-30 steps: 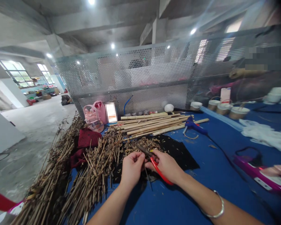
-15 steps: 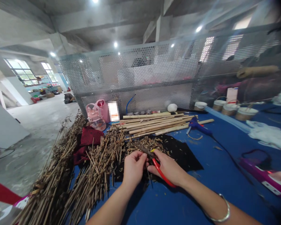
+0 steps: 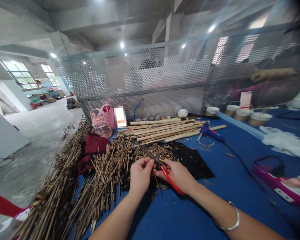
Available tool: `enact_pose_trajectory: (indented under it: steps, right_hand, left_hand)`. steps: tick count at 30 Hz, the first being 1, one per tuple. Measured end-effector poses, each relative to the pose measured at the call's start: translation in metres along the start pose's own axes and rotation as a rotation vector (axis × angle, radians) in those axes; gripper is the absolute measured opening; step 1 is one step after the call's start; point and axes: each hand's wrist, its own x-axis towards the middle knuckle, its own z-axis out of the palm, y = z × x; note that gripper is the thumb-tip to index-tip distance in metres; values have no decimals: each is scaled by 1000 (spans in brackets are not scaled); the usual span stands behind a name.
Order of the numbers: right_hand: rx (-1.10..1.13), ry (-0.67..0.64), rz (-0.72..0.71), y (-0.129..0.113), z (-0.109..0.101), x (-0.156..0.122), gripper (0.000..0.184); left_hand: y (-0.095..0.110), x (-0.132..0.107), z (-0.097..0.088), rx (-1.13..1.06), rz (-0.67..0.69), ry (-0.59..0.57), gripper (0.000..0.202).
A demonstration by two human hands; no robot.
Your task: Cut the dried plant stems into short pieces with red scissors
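Gripping red-handled scissors (image 3: 172, 181) in your right hand (image 3: 181, 173), you work over a blue desk (image 3: 165, 220), its surface flecked with dry scraps. The scissors sit low and central in the view, held above the near part of a black cloth (image 3: 198, 163), their dull, dark blades angled away from you and to the left, and a touch of yellow showing near the pivot; how far the blades are parted is hard to tell. Your right fingers are wrapped about the handles, the forearm slanting in from the lower right, a silver bangle (image 3: 233, 223) above the wrist. Your left hand (image 3: 141, 175) is drawn closed, thumb and forefinger pinched together right beside the blades on a thin dark stem (image 3: 159, 189), whose lower end slants down between your two hands. That forearm rises from the bottom edge, the back of the hand turned upward. Beyond your fingertips lies a scatter of brown clippings (image 3: 162, 151) on the cloth, with brittle, grey-brown dried stalks (image 3: 102, 180) heaped to your left.
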Motion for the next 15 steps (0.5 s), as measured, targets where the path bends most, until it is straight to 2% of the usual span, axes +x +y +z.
enact_pose_trajectory:
  steps: [7, 10, 15]
  right_hand:
    - [-27, 36, -45, -6, -7, -4, 36]
    - [-1, 22, -44, -6, -6, -4, 31]
    - [10, 44, -21, -3, -6, 0, 27]
  left_hand:
    - [1, 2, -2, 84, 72, 12, 20]
    - [1, 1, -3, 111, 89, -23, 21]
    - [0, -2, -1, 89, 39, -53, 29]
